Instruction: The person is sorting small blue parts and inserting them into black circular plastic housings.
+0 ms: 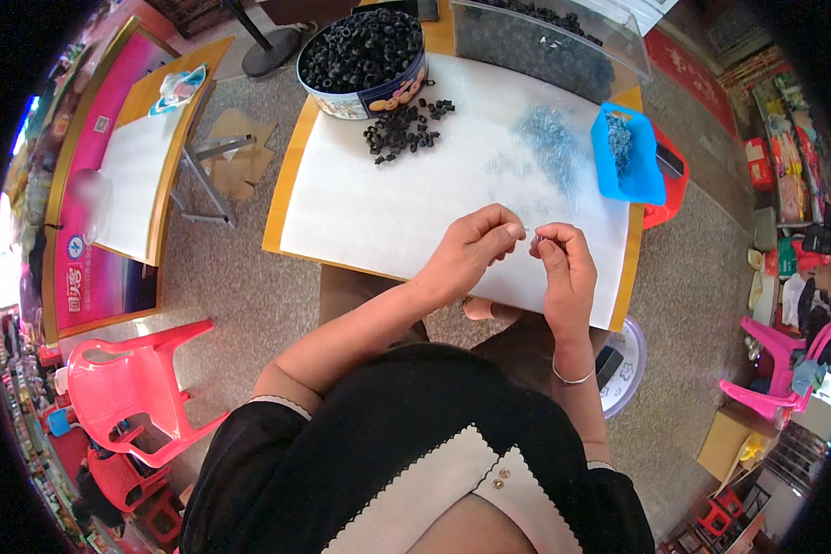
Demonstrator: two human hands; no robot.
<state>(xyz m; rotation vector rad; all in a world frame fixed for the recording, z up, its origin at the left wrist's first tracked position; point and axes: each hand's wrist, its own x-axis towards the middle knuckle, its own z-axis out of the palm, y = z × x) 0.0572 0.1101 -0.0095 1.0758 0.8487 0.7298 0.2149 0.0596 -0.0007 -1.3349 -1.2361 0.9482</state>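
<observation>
Over the near right part of the white-topped table (369,212), my left hand (471,249) and my right hand (568,268) are held close together, thumbs against forefingers. Both are closed in a pinch. At the fingertips something tiny barely shows, too small to name. Beyond them lies a loose spread of small, clear bluish pieces (549,148). A blue plastic bin (651,180) at the table's right edge holds more of these bluish pieces (620,138). Farther left, small black hollow cylinders (402,131) lie in a heap beside a round tin (346,103) filled with the same black parts (365,51).
A clear plastic box (535,55) with dark pieces stands at the far edge. Something red (672,185) sits behind the blue bin. A pink chair (129,383) and a second table (143,175) are at the left; a pale basin (630,369) is below right.
</observation>
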